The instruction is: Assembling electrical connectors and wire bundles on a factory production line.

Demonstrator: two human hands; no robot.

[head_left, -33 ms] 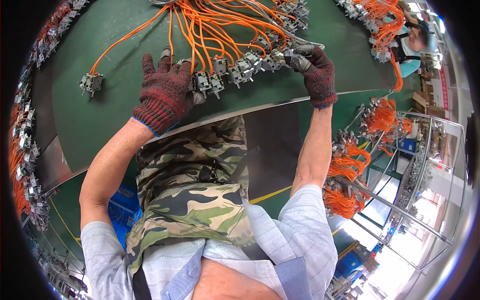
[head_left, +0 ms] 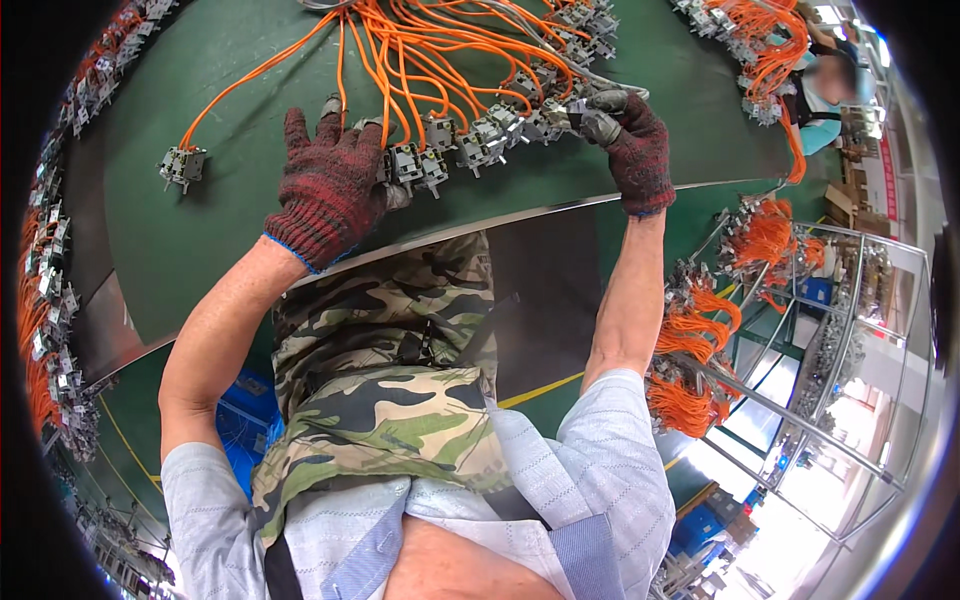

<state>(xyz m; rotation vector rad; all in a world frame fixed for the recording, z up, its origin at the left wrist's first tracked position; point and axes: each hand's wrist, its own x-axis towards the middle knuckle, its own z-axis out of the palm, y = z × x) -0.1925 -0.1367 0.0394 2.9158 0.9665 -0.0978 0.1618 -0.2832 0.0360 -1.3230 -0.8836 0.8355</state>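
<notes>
Both my hands wear dark red knitted gloves with grey fingertips. My left hand [head_left: 330,185] lies over the green table [head_left: 240,235], fingers stretched out and apart. Its thumb side touches the left end of a row of grey connectors [head_left: 482,145], partly covering the nearest ones. Orange cables [head_left: 415,50] fan from these connectors to the table's far side. At the row's right end, my right hand [head_left: 635,150] is closed, pinching a grey connector [head_left: 574,114] between thumb and fingers. A grey cable [head_left: 600,80] runs to that hand. One connector [head_left: 183,168] sits apart at left.
The table's metal edge [head_left: 440,233] curves in front of me. Racks of orange cable bundles [head_left: 690,390] and a metal-tube frame [head_left: 800,440] stand at right. More connectors [head_left: 55,330] line the far left. A blue crate [head_left: 248,425] is below; another person [head_left: 820,100] is at far right.
</notes>
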